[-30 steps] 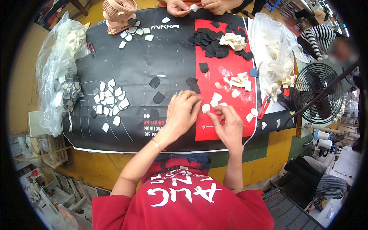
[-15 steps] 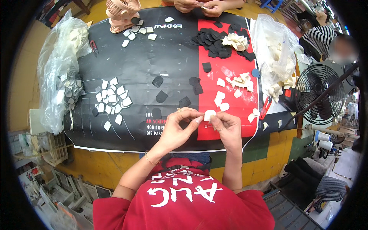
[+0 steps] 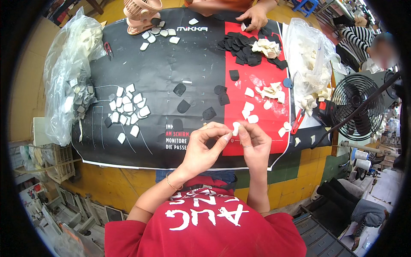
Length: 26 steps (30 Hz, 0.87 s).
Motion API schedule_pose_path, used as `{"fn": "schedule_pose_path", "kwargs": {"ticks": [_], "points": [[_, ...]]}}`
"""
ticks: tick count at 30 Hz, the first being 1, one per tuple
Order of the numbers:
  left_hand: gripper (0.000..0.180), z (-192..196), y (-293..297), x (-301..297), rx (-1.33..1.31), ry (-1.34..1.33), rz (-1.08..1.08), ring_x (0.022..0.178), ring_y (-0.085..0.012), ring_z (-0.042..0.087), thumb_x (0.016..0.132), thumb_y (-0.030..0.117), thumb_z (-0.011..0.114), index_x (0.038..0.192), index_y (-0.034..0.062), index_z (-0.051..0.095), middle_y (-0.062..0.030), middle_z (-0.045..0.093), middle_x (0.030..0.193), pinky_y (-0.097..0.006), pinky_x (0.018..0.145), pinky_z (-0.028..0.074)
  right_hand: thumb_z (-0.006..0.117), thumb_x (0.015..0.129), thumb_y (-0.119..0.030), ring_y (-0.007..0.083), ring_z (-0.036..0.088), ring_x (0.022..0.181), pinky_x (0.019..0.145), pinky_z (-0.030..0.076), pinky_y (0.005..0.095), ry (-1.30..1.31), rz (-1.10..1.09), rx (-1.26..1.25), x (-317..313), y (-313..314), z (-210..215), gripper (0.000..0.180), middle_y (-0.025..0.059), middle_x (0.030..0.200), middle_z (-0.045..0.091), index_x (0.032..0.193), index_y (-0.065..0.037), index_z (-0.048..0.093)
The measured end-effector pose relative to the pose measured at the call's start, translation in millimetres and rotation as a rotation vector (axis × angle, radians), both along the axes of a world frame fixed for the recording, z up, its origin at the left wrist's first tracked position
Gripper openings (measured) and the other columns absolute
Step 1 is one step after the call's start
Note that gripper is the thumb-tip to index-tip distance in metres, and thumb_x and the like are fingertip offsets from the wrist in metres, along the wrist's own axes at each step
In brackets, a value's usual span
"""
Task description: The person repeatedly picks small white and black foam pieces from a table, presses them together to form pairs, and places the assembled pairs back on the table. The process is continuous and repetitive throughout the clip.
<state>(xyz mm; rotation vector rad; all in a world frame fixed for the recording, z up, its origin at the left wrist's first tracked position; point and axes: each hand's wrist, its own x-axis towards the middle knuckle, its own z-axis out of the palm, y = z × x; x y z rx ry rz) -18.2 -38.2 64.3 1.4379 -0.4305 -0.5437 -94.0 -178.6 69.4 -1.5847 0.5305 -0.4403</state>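
Between my hands, above the near edge of the mat, is a small white piece (image 3: 236, 127) of fabric or padding that looks bent. My right hand (image 3: 256, 144) pinches it between thumb and forefinger. From the other side, my left hand (image 3: 203, 147) has its thumb and forefinger closed at the piece's edge. Several dark rounded patches (image 3: 209, 113) lie just beyond my left hand. Loose white pieces (image 3: 252, 118) and crumpled off-white scraps (image 3: 272, 91) are on the red part, beyond my right hand.
The black and red mat (image 3: 154, 90) carries a white-topped patch pile (image 3: 127, 106) at left and a black patch heap (image 3: 242, 48) at far right. Plastic bags (image 3: 70, 64) flank it. Red snips (image 3: 296, 123), a pink fan (image 3: 139, 16) and a co-worker's hand (image 3: 256, 17) are around it.
The white piece has gone from lying flat-faced to looking bent between my fingers. Across the table, the co-worker's hands have parted, and one now reaches down with a white piece near the black heap.
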Motion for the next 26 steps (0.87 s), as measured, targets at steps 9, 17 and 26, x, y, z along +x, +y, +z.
{"fn": "schedule_pose_path", "kwargs": {"ticks": [9,17,26], "points": [[0.01,4.3,-5.2,2.2,0.18,-0.339,0.127,0.084,-0.0221,0.064,0.088,0.002,0.07,0.097,-0.0015,0.073,-0.0114,0.07,0.09,-0.031,0.079,0.047,0.076,0.086,-0.01,0.026,0.063,0.073,0.066,0.05,0.0367,-0.088,0.044,-1.001,-3.5,4.2,-3.3,0.018,0.0087,0.091,0.064,0.103,-0.004,0.073],[0.009,0.2,-7.1,5.8,0.334,-0.6,0.096,0.077,-0.0239,0.062,0.088,0.007,0.07,0.095,0.002,0.074,-0.0061,0.067,0.088,-0.036,0.077,0.042,0.073,0.087,-0.008,0.0249,0.062,0.073,0.064,0.048,0.0367,-0.015,0.118,-1.057,-3.6,1.4,-0.7,0.021,0.0091,0.091,0.064,0.107,-0.002,0.071],[0.005,-1.5,-9.7,7.6,0.361,-0.657,0.092,0.078,-0.0248,0.062,0.086,0.003,0.071,0.091,0.0022,0.073,-0.0067,0.068,0.086,-0.035,0.076,0.041,0.071,0.087,-0.004,0.0257,0.06,0.073,0.065,0.047,0.0369,0.009,0.144,-1.087,-3.5,-2.5,-0.4,0.024,0.0097,0.093,0.066,0.111,-0.004,0.072]]}}
